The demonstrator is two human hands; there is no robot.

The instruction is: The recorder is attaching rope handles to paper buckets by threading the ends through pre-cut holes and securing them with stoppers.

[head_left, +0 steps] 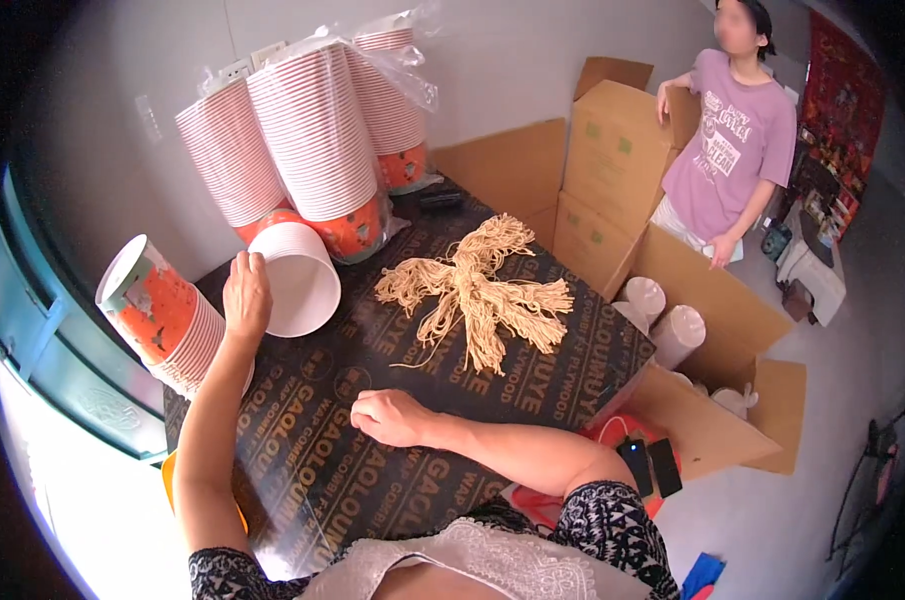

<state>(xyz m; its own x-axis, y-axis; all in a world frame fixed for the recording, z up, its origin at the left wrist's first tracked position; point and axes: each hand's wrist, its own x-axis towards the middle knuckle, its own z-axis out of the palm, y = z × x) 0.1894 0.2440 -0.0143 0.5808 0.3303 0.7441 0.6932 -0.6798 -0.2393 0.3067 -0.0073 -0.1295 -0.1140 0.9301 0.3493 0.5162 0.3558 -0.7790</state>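
My left hand [247,297] is closed at the left rim of a white-lined paper bucket [303,290], which lies tilted on the table with its mouth toward me. My right hand [387,417] is curled into a loose fist over the near part of the table; whatever its fingers may hold is hidden. Bundles of beige cord [478,290] lie crossed over one another, beyond and to the right of that hand. Left of my left hand leans a nested stack of orange printed paper buckets [163,310], its top bucket turned bottom up.
Tall plastic-wrapped stacks of paper buckets [308,130] stand along the back of the dark plywood table [303,470]. Cardboard boxes [613,150] stand at the right; an open carton [713,290] holds wrapped white stacks. Behind them stands a person in a purple shirt [733,130].
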